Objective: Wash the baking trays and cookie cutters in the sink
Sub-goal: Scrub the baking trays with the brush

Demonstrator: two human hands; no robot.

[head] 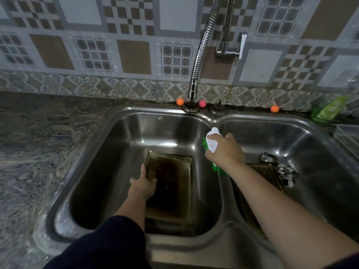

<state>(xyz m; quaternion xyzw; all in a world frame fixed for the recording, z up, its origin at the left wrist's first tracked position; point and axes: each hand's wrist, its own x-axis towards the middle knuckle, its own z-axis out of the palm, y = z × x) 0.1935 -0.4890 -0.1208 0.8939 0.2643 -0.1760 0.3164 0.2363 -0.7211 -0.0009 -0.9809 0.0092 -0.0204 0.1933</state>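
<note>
A dark, stained baking tray (171, 183) lies in the left basin of the sink (120, 121). The left hand (142, 182) grips its left edge. The right hand (226, 150) holds a white-handled green brush (212, 144) above the divider. Another tray (262, 171) sits in the right basin, with small metal cutters (285, 171) beside it.

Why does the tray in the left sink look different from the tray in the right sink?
The left tray lies in full view with its dark, stained inside showing; the right tray is mostly hidden behind an arm. The left hand holds the left tray's edge; nothing holds the right tray. Cookie cutters sit by the right tray, none by the left tray. Both are brownish and rectangular.
</note>
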